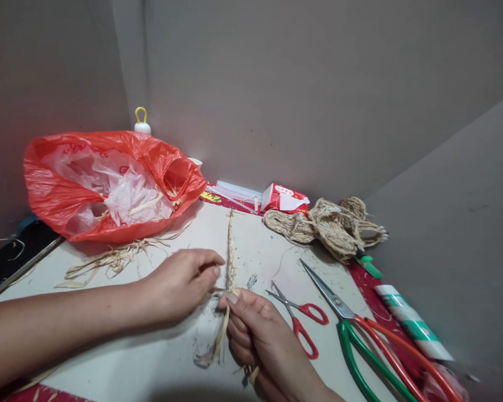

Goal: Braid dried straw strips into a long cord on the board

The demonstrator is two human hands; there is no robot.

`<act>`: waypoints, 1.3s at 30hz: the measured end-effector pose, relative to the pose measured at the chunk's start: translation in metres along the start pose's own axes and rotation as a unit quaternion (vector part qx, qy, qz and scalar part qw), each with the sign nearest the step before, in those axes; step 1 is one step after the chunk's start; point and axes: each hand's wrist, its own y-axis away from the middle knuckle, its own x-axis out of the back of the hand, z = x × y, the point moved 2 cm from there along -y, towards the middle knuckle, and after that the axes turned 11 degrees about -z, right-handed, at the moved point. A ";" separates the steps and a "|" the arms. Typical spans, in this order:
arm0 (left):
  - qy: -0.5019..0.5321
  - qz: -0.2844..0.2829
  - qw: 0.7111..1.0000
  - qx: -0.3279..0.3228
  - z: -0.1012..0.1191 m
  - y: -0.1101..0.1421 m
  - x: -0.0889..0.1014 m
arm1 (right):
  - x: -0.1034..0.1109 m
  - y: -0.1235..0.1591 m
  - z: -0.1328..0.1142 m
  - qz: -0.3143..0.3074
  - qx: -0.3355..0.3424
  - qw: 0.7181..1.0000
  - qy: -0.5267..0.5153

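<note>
Nearest my camera, the right hand [260, 328] pinches the straw braid [230, 245], which runs away across the table [272, 254]; I can't tell whether the left hand [184, 283] grips anything. Should the right pinch slacken, I judge the braid could loosen.

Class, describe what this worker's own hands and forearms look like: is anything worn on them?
The left hand and right hand are ungloved. No sleeve shows on the left forearm. No watch, bracelet or ring is visible; some fingers are hidden.
</note>
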 end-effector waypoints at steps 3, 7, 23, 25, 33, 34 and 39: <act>0.084 -0.081 0.993 0.021 -0.015 -0.006 -0.012 | 0.002 0.000 -0.001 -0.015 -0.007 1.000 0.003; 0.047 -0.090 0.995 0.017 -0.021 -0.008 -0.019 | 0.004 0.002 -0.004 -0.004 -0.037 0.999 0.018; -0.162 -0.101 0.981 0.046 0.031 0.017 0.065 | 0.013 0.003 -0.007 0.008 -0.120 0.992 0.031; -0.208 -0.066 0.974 0.066 0.048 0.030 0.082 | 0.013 0.003 -0.006 0.013 -0.126 0.992 0.022; -0.238 0.079 0.964 0.092 0.102 0.083 0.123 | 0.014 0.003 -0.005 0.048 -0.140 0.989 0.000; -0.237 0.078 0.964 0.090 0.100 0.084 0.121 | 0.015 0.003 -0.006 0.047 -0.143 0.989 -0.003; -0.352 0.037 0.926 0.131 0.041 0.059 0.087 | 0.018 0.002 -0.006 0.031 -0.144 0.989 -0.010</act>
